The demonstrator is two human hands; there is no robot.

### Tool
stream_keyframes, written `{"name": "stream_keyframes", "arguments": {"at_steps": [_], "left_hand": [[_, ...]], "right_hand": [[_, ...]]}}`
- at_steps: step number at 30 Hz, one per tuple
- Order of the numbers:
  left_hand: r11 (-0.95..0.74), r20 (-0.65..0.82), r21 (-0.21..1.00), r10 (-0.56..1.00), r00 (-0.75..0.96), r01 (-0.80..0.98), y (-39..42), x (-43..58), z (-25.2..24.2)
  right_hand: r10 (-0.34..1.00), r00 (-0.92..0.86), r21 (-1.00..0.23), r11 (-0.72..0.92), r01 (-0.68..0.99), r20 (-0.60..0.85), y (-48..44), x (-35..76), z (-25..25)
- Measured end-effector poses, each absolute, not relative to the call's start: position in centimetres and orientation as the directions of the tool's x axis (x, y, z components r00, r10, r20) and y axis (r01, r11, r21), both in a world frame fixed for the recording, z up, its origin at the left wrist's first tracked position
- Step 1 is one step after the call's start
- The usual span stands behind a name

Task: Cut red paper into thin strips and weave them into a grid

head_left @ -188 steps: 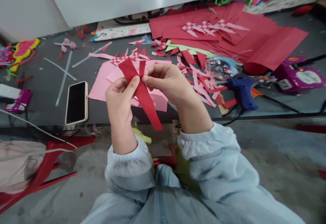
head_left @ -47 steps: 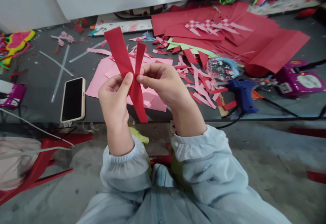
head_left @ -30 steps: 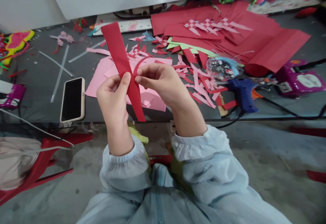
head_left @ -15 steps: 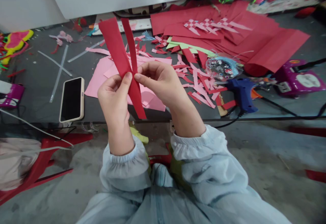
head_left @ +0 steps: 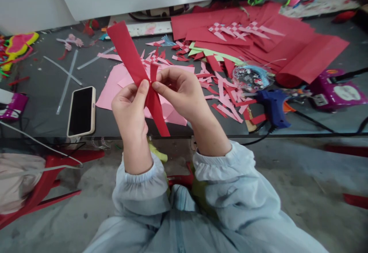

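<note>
I hold a long red paper strip (head_left: pixel 126 51) upright in front of me, above the near edge of the dark table (head_left: pixel 46 92). My left hand (head_left: pixel 130 109) pinches it at mid-length with thumb and fingers. My right hand (head_left: pixel 179 92) pinches the same spot from the right, with a short narrow red strip end (head_left: pixel 153 71) sticking up between the fingers. The lower end of the wide strip (head_left: pixel 162 120) hangs down past the table edge. Both hands are closed on the paper.
A phone (head_left: pixel 82 111) lies face up at the left. Pink sheets (head_left: pixel 115 82) and cut strips lie behind my hands. Red paper sheets (head_left: pixel 301 50) with woven pieces cover the back right. A blue glue gun (head_left: pixel 273 105) and a purple device (head_left: pixel 336 90) sit at the right.
The narrow strip that stood tall beside the wide one half a second ago now shows only a short end above my right fingers. The wide strip leans a little more to the left.
</note>
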State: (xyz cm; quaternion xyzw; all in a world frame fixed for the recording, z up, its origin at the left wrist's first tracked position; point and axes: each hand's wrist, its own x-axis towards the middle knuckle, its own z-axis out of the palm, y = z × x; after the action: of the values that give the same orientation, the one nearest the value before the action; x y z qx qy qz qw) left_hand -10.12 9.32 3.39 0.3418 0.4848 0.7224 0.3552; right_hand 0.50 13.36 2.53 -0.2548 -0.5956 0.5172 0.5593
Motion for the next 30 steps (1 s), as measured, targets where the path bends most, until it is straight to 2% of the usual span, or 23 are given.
{"name": "stream_keyframes", "arguments": {"at_steps": [6,9,19,27,30], "left_hand": [[-0.273,0.146,0.944,0.849,-0.508,-0.186,9.3,-10.2,3.6],[-0.269,0.137,0.944,0.847,-0.514,-0.191,9.2,-10.2,3.7],[-0.187,0.099,0.965,0.908,-0.406,-0.184,8.6,-10.5,4.3],[-0.239,0.131,0.953,0.882,-0.453,-0.189,9.0,-10.2,3.7],[-0.224,0.105,0.952,0.879,-0.464,-0.208,9.1,-10.1,3.6]], "right_hand": [[0.891,-0.379,-0.934,0.117,-0.339,0.249,13.4,1.3,3.0],[0.885,-0.418,-0.940,0.061,-0.335,0.206,13.4,1.6,3.2],[0.903,-0.365,-0.943,0.109,-0.315,0.226,13.3,2.1,3.1],[0.913,-0.300,-0.929,0.173,-0.328,0.276,13.1,1.6,3.5],[0.925,-0.255,-0.938,0.211,-0.273,0.283,13.0,1.3,3.4]]}}
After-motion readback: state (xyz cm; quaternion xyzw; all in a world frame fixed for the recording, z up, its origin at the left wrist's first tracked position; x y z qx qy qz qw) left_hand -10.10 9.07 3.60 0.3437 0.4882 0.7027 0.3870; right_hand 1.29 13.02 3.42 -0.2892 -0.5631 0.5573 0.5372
